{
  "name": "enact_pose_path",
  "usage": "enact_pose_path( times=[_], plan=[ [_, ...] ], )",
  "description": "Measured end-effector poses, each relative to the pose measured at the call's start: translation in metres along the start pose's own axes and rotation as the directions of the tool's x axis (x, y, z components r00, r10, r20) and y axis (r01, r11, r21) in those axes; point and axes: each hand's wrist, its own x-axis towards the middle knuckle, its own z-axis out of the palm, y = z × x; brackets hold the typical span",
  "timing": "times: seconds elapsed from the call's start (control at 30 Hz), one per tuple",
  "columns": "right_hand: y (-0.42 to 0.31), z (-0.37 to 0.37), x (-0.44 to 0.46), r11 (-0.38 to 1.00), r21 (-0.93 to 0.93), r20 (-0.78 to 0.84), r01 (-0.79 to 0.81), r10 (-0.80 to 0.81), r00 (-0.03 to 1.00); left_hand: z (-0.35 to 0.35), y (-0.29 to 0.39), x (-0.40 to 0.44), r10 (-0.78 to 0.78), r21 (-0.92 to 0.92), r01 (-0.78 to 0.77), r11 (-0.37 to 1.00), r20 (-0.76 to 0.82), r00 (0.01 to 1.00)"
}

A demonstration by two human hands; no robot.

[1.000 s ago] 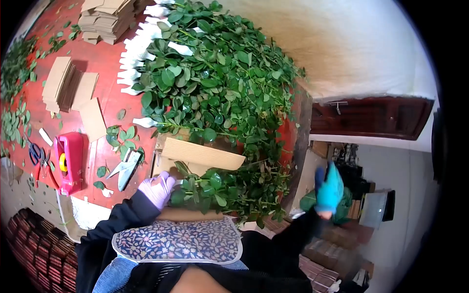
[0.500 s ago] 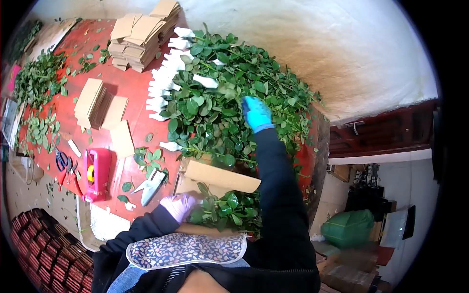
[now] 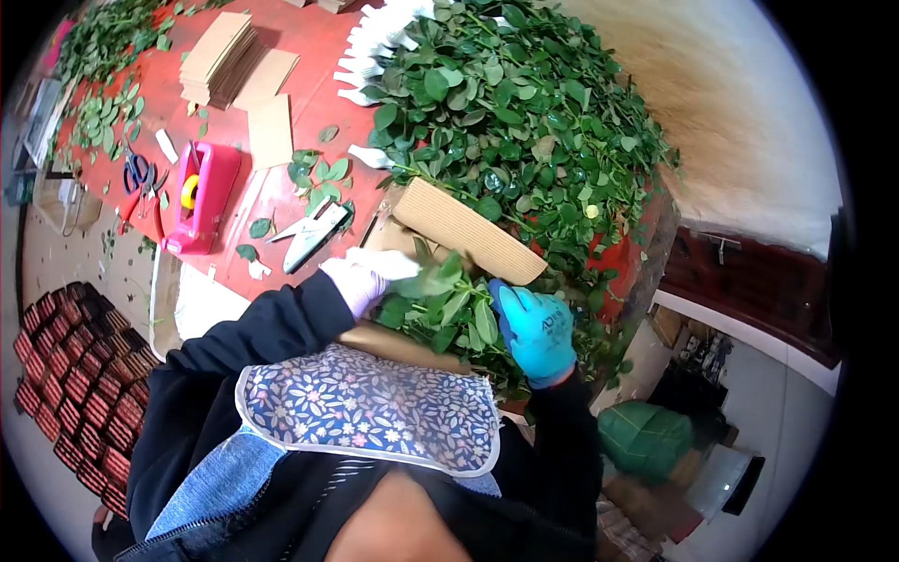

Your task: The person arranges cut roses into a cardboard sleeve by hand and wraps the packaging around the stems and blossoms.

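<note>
My left hand (image 3: 356,284), in a lavender glove, is closed around the base of a white-sleeved flower head (image 3: 391,263). My right hand (image 3: 538,328), in a blue-green glove, has its fingers closed on the leafy stems (image 3: 459,304) to the right of that head. Beneath the stems lies brown cardboard (image 3: 403,345), and a corrugated cardboard flap (image 3: 468,231) stands just beyond them. Farther back rests a large pile of leafy stems (image 3: 552,122) with white-sleeved heads (image 3: 361,70) at its left side.
On the red table (image 3: 323,89) are a pink tape dispenser (image 3: 208,197), a stapler-like tool (image 3: 314,236), scissors (image 3: 138,173), red-handled pliers (image 3: 150,201), cardboard pieces (image 3: 217,58) and loose leaves. A green bundle (image 3: 646,440) is at lower right. Part of another person (image 3: 101,517) shows at lower left.
My right hand has come back from the large pile to the stems over the cardboard. A white-sleeved head now shows at my left hand. The camera view has shifted.
</note>
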Motion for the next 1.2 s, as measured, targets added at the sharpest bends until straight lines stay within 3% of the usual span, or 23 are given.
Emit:
enact_pose_path(
  times=[0.03,0.17,0.23,0.37,0.47,0.57,0.6,0.67,0.73,0.8,0.83,0.87,0.9,0.93,1.03,1.07,1.1,1.13,1.2],
  plan=[
    [0.009,0.021,-0.009,0.999,0.004,0.031,-0.038,0.038,0.999,-0.006,0.001,-0.002,-0.178,0.055,0.170,0.984,0.230,0.957],
    [0.029,0.067,-0.026,0.993,-0.050,0.129,-0.111,0.117,0.985,0.006,-0.010,-0.006,-0.033,0.093,0.016,0.996,0.181,0.983],
    [0.027,0.073,-0.018,0.993,-0.019,0.097,-0.118,0.119,0.988,0.002,-0.005,-0.002,-0.112,0.254,0.052,0.966,0.231,0.966],
    [0.022,0.083,-0.009,0.996,-0.011,0.091,-0.089,0.090,0.992,0.016,-0.016,-0.004,-0.269,0.195,0.222,0.955,0.260,0.928],
    [0.024,0.091,-0.010,0.997,-0.026,0.128,-0.070,0.073,0.989,0.018,-0.022,-0.007,-0.082,0.168,0.064,0.984,0.102,0.991],
    [0.022,0.094,-0.013,0.994,-0.089,0.254,-0.067,0.088,0.963,0.009,-0.012,0.000,0.019,0.166,-0.036,0.985,0.101,0.995],
    [0.020,0.087,-0.013,0.985,-0.174,0.381,-0.019,0.085,0.921,0.012,-0.015,-0.001,0.054,0.192,-0.076,0.978,0.114,0.992],
    [0.005,0.027,0.001,0.996,-0.088,0.313,0.014,0.015,0.950,-0.006,0.000,0.005,-0.023,0.207,-0.039,0.978,0.287,0.958],
    [0.001,-0.034,0.033,0.990,0.130,0.047,0.052,-0.058,0.997,-0.003,-0.001,0.005,-0.147,0.164,0.095,0.982,0.340,0.929],
    [0.005,-0.088,0.085,0.999,0.018,-0.095,0.031,-0.029,0.995,-0.001,-0.004,0.005,-0.115,0.124,0.078,0.989,0.329,0.937],
    [0.032,-0.073,0.109,0.974,-0.182,-0.451,0.131,-0.201,0.870,-0.001,-0.004,0.006,-0.093,0.137,0.051,0.989,0.323,0.942],
    [0.061,-0.064,0.138,0.964,-0.264,-0.473,0.042,-0.167,0.865,-0.001,-0.005,0.006,-0.072,0.151,0.025,0.988,0.314,0.947],
    [0.076,-0.066,0.176,0.986,-0.156,-0.569,0.066,-0.144,0.810,0.002,-0.006,0.005,-0.108,0.137,0.067,0.988,0.325,0.940],
    [0.111,-0.049,0.209,0.997,-0.076,-0.505,0.019,-0.055,0.861,-0.003,-0.005,0.008,0.005,0.140,-0.045,0.989,0.275,0.962],
    [0.206,0.032,0.293,0.944,-0.243,-0.373,-0.222,0.120,0.920,0.005,-0.012,0.000,-0.075,0.086,0.054,0.995,0.267,0.961],
    [0.208,0.040,0.305,0.892,-0.311,-0.148,-0.328,0.295,0.944,-0.003,-0.008,0.004,0.013,0.083,-0.032,0.996,0.223,0.975],
    [0.207,0.047,0.314,0.860,-0.293,0.000,-0.417,0.437,0.900,0.000,-0.009,0.003,-0.005,0.123,-0.024,0.992,0.228,0.974],
    [0.204,0.053,0.313,0.879,-0.309,-0.087,-0.362,0.353,0.931,0.003,-0.010,0.002,-0.026,0.157,-0.011,0.987,0.233,0.972],
    [0.201,0.044,0.313,0.867,-0.326,-0.050,-0.376,0.381,0.923,0.004,-0.013,0.003,-0.020,0.141,-0.008,0.990,0.190,0.982]
  ],
)
